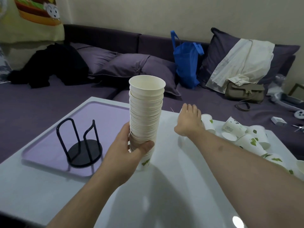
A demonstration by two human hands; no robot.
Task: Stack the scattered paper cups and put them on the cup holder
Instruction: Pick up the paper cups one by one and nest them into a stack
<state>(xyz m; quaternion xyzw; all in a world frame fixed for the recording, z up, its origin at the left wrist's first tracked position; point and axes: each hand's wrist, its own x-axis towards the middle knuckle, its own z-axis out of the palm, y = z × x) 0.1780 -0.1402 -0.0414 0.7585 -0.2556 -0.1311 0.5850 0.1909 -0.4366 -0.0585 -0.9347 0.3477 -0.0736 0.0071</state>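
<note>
A tall stack of white paper cups (145,116) stands upright at the table's middle, its bottom cup showing green leaf print. My left hand (130,148) is wrapped around the stack's lower part. My right hand (189,120) reaches toward the table's far edge, fingers bent over a single cup (208,123) that it mostly hides; whether it grips that cup is unclear. Several loose leaf-print cups (250,139) lie scattered at the right. The black wire cup holder (80,145) stands bare on a lilac tray (49,145) to the left.
The white table (164,195) sits in front of a purple sofa (49,99) with cushions, a blue bag (186,63), a beige handbag (245,92) and dark clothes. Small items lie on the sofa at far right.
</note>
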